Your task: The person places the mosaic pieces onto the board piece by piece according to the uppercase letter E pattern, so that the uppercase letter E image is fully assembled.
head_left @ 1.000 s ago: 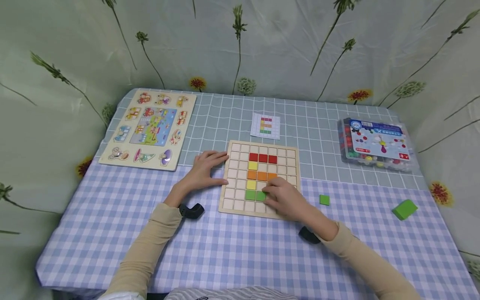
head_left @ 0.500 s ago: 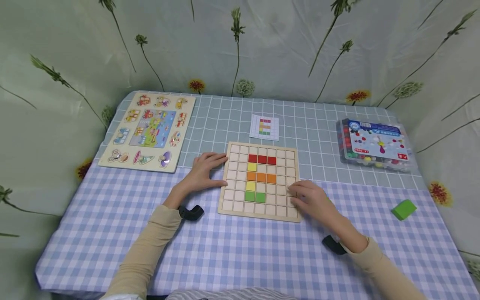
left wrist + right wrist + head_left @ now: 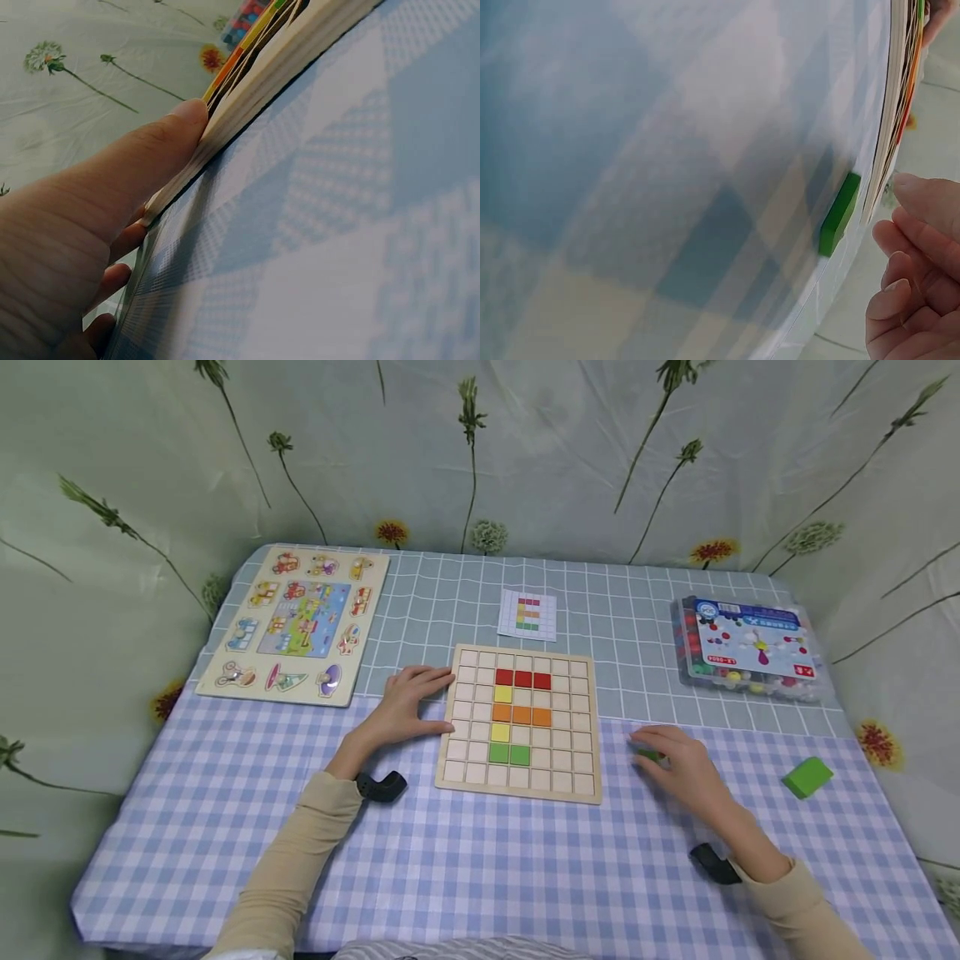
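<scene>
A wooden grid board (image 3: 519, 793) lies flat on the table, bearing red tiles (image 3: 522, 679), yellow tiles (image 3: 500, 732), orange tiles (image 3: 521, 715) and two green tiles (image 3: 508, 753). Against its left edge rests my left hand (image 3: 397, 710), with spread fingers and thumb. The left wrist view shows that thumb (image 3: 161, 142) touching the board's side (image 3: 251, 101). To the right of the board, my right hand (image 3: 682, 772) hovers around a loose green tile (image 3: 651, 754), partly hidden by it. In the right wrist view a gap separates the tile (image 3: 840, 215) from the loosely bent fingers.
Behind the board lies a pattern card (image 3: 527, 616) with coloured squares. A knobbed picture puzzle (image 3: 215, 672) sits at the back left, and a clear box (image 3: 750, 647) of coloured pieces at the back right. A thicker green block (image 3: 807, 777) lies far right.
My right hand has left the green tiles on the board and moved right, past the board's edge, to the loose green tile. The left hand has stayed at the board.
</scene>
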The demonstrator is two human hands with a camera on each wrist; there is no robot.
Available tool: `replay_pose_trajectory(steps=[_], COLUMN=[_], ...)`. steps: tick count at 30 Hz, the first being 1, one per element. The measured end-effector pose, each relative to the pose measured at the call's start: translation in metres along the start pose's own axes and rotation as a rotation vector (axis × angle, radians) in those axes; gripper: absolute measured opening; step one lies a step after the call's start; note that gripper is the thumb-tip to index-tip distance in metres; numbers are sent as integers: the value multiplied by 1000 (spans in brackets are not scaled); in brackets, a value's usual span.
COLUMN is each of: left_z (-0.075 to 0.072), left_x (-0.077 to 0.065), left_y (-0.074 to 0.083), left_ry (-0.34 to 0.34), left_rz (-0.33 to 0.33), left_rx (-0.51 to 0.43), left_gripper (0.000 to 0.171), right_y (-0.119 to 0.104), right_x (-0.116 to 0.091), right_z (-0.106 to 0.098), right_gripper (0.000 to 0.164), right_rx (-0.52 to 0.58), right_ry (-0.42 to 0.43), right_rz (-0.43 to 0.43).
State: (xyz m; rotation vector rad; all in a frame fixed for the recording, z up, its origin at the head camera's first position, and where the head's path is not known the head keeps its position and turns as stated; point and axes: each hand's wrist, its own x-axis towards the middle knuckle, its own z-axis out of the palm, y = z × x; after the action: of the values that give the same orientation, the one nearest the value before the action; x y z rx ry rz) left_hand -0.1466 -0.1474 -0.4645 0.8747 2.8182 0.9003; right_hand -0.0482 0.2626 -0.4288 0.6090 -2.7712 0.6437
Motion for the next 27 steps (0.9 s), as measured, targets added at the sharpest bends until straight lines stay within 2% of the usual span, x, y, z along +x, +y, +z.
replay_pose_trajectory(steps=[5, 19, 27], left_z=[-1, -3, -2], left_x=[0, -1, 0], left_y=[1, 2, 2], left_ry=[-5, -1, -8], left_rz=[-3, -4, -7], left_rx=[4, 2, 4], left_gripper=[80, 80, 80], right_y=[4, 7, 5], right_x=[-2, -8, -9], right_z=[-5, -11, -7], right_gripper=[33, 33, 27], right_rx=[-20, -26, -36], right_ry=[-11, -126, -149], right_rz=[15, 100, 62])
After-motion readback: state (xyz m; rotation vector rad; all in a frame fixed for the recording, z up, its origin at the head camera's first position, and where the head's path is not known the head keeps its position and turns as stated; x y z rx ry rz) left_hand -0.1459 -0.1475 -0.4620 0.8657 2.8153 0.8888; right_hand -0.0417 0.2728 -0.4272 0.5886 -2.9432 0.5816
